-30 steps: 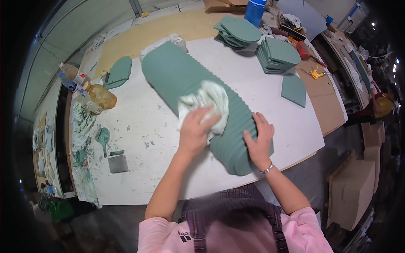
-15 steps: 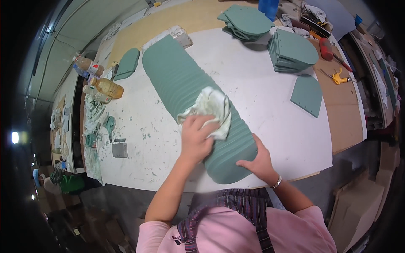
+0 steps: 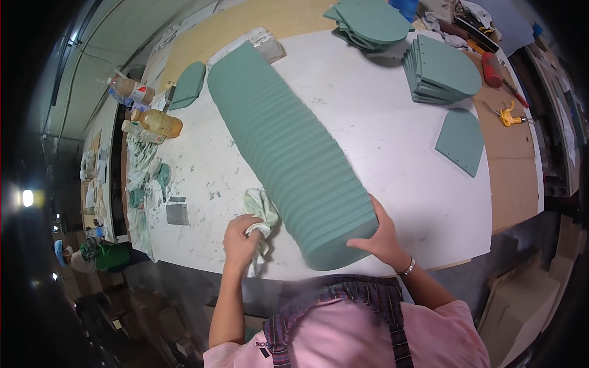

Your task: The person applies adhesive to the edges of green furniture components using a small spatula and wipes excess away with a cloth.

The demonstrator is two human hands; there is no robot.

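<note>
A long row of green rounded panels (image 3: 293, 150), packed face to face, lies slantwise across the white tabletop (image 3: 423, 214). My right hand (image 3: 385, 238) grips its near end, thumb on the end face and fingers along the right side. To the left of the row, my left hand (image 3: 240, 239) is closed on a crumpled white cloth (image 3: 261, 207) with greenish stains. The cloth hangs down toward the table's front edge, apart from my right hand.
Two stacks of green panels (image 3: 374, 24) (image 3: 443, 70) and a single panel (image 3: 461, 141) lie at the right. Beyond them are a red mallet (image 3: 491, 70) and a yellow-handled tool (image 3: 509, 115). Bottles (image 3: 161, 124), a small green panel (image 3: 188, 86) and a grey metal block (image 3: 177, 214) sit left.
My left hand has moved the cloth off the top of the panel row, down and to the left. My right hand stays at the near end. The view has shifted slightly.
</note>
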